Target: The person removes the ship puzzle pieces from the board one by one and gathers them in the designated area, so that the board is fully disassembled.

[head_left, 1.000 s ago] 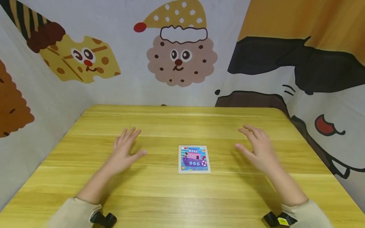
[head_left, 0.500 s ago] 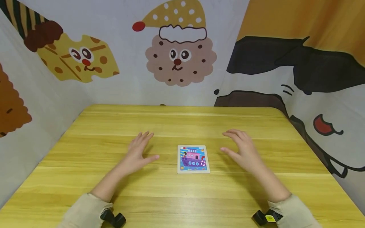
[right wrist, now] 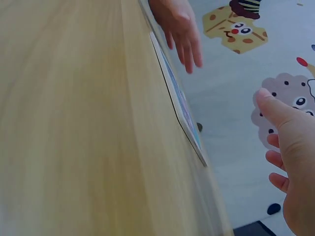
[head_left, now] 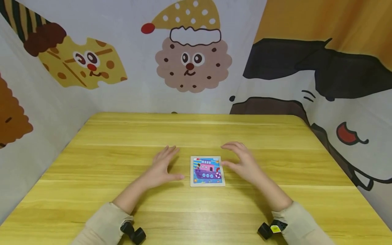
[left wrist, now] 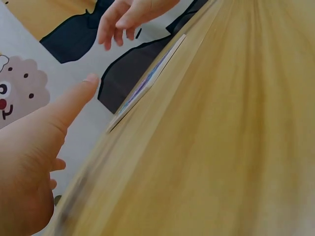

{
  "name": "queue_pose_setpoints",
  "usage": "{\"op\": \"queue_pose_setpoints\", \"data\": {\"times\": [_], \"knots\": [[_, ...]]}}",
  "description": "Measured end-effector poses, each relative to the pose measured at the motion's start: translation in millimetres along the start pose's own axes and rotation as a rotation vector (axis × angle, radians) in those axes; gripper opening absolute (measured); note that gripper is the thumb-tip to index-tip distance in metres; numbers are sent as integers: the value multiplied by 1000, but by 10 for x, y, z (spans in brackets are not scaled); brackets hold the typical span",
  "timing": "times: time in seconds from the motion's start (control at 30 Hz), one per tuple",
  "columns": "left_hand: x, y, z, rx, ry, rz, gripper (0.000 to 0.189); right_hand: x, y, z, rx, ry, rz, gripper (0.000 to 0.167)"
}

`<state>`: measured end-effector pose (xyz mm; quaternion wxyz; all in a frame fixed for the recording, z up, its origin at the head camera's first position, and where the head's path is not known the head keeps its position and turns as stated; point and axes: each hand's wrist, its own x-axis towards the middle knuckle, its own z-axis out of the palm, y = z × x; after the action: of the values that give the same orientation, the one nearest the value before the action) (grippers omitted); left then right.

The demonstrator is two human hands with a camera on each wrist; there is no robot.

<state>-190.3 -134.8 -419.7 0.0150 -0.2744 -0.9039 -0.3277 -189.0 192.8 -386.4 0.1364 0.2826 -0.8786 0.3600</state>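
A square picture puzzle (head_left: pixel 207 171) with a pale border and a pink and purple ship on blue lies flat on the wooden table. To its left, my left hand (head_left: pixel 160 172) hovers with fingers spread and thumb pointing toward the puzzle. My right hand (head_left: pixel 246 165) is at the opposite side, its thumb tip overlapping the puzzle's right edge in the head view. Both hands hold nothing. From the left wrist, the thin edge of the puzzle (left wrist: pixel 147 84) shows beyond my thumb. The right wrist view also has the puzzle (right wrist: pixel 178 101) lying between the two hands.
The yellow wood-grain table (head_left: pixel 196 211) runs back to a cloth backdrop (head_left: pixel 134 98) printed with cartoon food and an animal face. Black wrist cameras, the left one (head_left: pixel 133 233) and the right one (head_left: pixel 271 229), sit at the sleeve cuffs.
Both hands have come inward from the sides toward the puzzle, left hand moving right and right hand moving left. The puzzle stays in place on the table.
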Motion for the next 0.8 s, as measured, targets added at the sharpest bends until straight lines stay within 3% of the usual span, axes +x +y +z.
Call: {"op": "queue_pose_setpoints", "data": {"times": [0.37,0.8], "knots": [[99,62,86,17,-58,-2,107,151,-99,271,79,-87,45,51],[209,87,165,82,-118,20,109,290,-59,478,12,-166,-43,48]]}}
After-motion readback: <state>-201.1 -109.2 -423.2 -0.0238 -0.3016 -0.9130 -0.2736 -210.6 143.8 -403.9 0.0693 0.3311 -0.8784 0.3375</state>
